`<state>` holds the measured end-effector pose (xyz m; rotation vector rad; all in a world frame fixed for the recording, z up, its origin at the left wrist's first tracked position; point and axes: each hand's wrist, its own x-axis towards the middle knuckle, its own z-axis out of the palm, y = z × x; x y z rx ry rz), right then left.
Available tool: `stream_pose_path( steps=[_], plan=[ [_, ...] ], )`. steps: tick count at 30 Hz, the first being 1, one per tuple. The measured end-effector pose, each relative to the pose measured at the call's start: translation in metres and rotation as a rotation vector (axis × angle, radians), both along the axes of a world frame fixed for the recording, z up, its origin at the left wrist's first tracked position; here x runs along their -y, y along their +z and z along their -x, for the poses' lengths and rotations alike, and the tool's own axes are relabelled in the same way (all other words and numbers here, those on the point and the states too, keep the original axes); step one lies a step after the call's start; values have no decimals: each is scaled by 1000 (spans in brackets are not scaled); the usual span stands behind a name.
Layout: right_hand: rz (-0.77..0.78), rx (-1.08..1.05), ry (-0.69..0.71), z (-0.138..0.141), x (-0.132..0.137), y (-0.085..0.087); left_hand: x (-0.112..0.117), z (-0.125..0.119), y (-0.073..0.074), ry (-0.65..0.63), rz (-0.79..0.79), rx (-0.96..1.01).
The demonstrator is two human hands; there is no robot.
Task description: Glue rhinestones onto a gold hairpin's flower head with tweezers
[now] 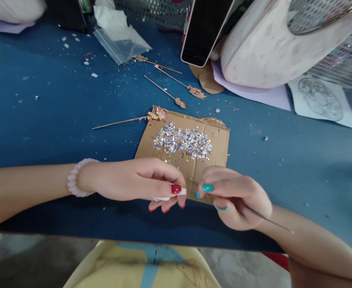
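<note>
My left hand point(134, 180), with red nails and a pale bead bracelet at the wrist, is closed on a small white strip point(162, 199) pinched under the thumb. What kind of thing it is, I cannot make out. My right hand point(241, 194), with teal nails, grips a thin metal pick point(274, 223) whose end sticks out behind the palm. Both hands hover over the near edge of a cardboard piece point(219, 148), fingertips facing each other a little apart. On the cardboard lies a pile of tiny glittering rhinestones point(183, 140). A hairpin point(118, 123) with a pink flower rests on its far left corner.
Several gold hairpins, one with a leaf-like head point(196, 92), lie beyond the cardboard on the blue table point(44, 120). Farther back are a plastic bag point(116, 44), a phone point(205, 32), a white handbag point(259, 52) and a printed paper sheet point(322, 100). Small scraps dot the tabletop.
</note>
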<state>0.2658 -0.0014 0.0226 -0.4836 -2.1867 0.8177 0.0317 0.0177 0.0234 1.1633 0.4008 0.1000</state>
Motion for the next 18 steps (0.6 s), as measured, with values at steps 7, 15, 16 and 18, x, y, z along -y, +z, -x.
stream_pose_path(
  steps=[7, 15, 16, 18],
  plan=[
    [107, -131, 55, -1, -5, -9, -1, -1, 3, 224, -65, -100],
    [-65, -83, -18, 4, -6, -12, 0, -3, 4, 310, -184, -250],
    [-85, -80, -24, 4, -6, -12, 0, -3, 4, 313, -221, -262],
    [-117, -68, -46, 4, -5, -14, 0, -4, 4, 327, -309, -286]
  ],
)
